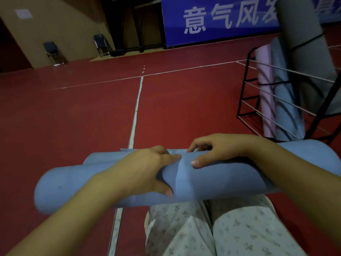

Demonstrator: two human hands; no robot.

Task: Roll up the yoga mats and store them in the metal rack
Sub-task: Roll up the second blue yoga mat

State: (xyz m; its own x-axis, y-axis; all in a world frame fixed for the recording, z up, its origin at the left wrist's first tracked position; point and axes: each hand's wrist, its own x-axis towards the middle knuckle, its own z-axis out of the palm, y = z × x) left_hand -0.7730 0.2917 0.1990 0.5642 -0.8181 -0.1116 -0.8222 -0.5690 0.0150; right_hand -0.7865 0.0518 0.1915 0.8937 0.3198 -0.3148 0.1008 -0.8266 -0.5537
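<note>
Far beyond the left hand [145, 170], up by the tan wall, two dark folding chairs [53, 52] stand well apart from everything else. The left hand itself grips the rolled blue yoga mat [60, 189], fingers curled over its top and thumb tucked under the near side. The roll lies crosswise above the person's knees in pale patterned trousers [239, 228], one end jutting out past the left forearm. A white floor line [135, 115] runs away across the red floor [73, 111] from just beyond the left hand's knuckles. Just beside it, the right hand [215, 150] holds the same roll, fingers hooked over the far edge and thumb pressed on the near face. Beyond the right hand and to its right stands the black metal rack [247, 85], its thin rails crossing in front of an upright pink mat [264, 85] and an upright blue mat [284, 100]. A blue banner [212, 19] hangs on the far wall.
</note>
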